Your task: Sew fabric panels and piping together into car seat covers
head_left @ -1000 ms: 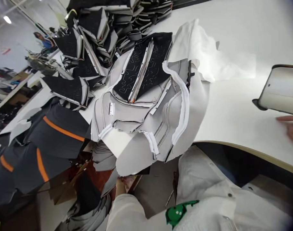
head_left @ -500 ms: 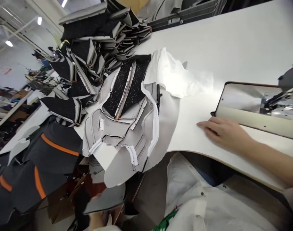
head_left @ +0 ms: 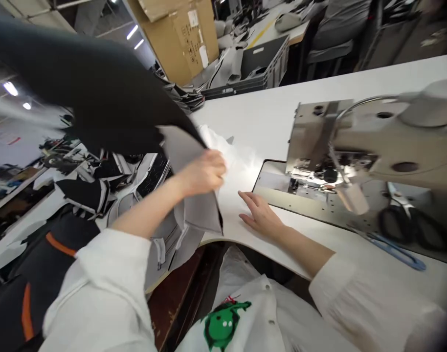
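Note:
My left hand (head_left: 206,172) is closed on the edge of a large fabric piece (head_left: 109,93), dark on one side and light grey on the other. The piece is raised and blurred by motion, its upper part sweeping to the top left. Behind it lie grey sewn panels (head_left: 161,239) with white strips, partly hidden. My right hand (head_left: 259,215) rests palm down on the white tabletop, fingers apart, holding nothing. Just beyond its fingertips sits the bed plate of a sewing machine (head_left: 326,142).
Scissors (head_left: 407,208) and blue-handled tweezers (head_left: 395,252) lie on the right. A grey crate (head_left: 260,63) stands behind the table beside a cardboard box (head_left: 187,44). Dark pieces with orange stripes (head_left: 60,244) hang at the left, and black padded pieces (head_left: 84,193) are heaped there.
My left hand has come up from the lower edge, lifting the fabric piece over the grey panels. The view has turned right, showing more of the sewing machine. My right hand stays on the tabletop.

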`<act>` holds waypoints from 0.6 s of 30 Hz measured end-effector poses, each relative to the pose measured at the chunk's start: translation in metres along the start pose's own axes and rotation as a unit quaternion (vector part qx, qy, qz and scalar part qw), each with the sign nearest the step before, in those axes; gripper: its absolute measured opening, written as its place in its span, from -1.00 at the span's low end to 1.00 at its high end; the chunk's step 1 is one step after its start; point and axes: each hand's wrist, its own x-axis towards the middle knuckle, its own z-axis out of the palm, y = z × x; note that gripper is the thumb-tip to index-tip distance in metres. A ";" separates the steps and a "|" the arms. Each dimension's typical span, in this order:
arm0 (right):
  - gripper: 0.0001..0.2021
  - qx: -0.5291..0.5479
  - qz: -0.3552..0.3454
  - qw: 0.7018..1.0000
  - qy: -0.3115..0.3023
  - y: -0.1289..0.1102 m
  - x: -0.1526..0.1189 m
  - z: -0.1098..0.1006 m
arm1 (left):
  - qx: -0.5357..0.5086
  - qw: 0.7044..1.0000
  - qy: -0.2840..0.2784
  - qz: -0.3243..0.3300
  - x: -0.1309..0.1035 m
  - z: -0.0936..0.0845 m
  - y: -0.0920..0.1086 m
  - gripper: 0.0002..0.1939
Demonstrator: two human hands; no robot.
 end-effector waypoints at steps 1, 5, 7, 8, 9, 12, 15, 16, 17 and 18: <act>-0.37 -0.017 0.004 0.998 0.054 0.002 -0.006 -0.006 | 0.025 0.988 -0.109 0.109 0.022 0.027 0.010 -0.78; -0.42 -0.116 -0.002 0.988 0.106 0.011 -0.034 -0.032 | 0.095 0.909 -0.267 0.305 0.062 0.129 0.012 -0.71; -0.46 -0.138 0.017 0.989 0.044 0.014 -0.041 -0.038 | 0.115 0.905 -0.253 0.322 0.062 0.159 0.000 -0.73; -0.43 -0.135 0.026 0.990 0.017 0.015 -0.042 -0.039 | 0.120 0.911 -0.234 0.318 0.061 0.167 -0.005 -0.74; -0.40 -0.126 0.034 0.992 0.002 0.017 -0.041 -0.038 | 0.119 0.921 -0.211 0.304 0.058 0.170 -0.008 -0.73; -0.30 -0.092 0.042 0.995 0.009 0.020 -0.028 -0.031 | 0.120 0.941 -0.163 0.270 0.053 0.158 -0.014 -0.67; -0.25 -0.107 0.044 0.993 -0.010 0.024 -0.010 -0.022 | 0.139 0.973 -0.102 0.151 0.049 0.119 -0.029 -0.63; -0.27 -0.120 0.045 0.991 -0.029 0.025 -0.005 -0.019 | 0.151 0.982 -0.077 0.084 0.046 0.104 -0.038 -0.62; -0.33 -0.132 0.047 0.989 -0.047 0.026 -0.001 -0.017 | 0.164 0.985 -0.057 0.013 0.042 0.090 -0.050 -0.62; -0.40 -0.136 0.052 0.988 -0.058 0.027 0.003 -0.015 | 0.175 0.982 -0.044 -0.050 0.037 0.077 -0.063 -0.64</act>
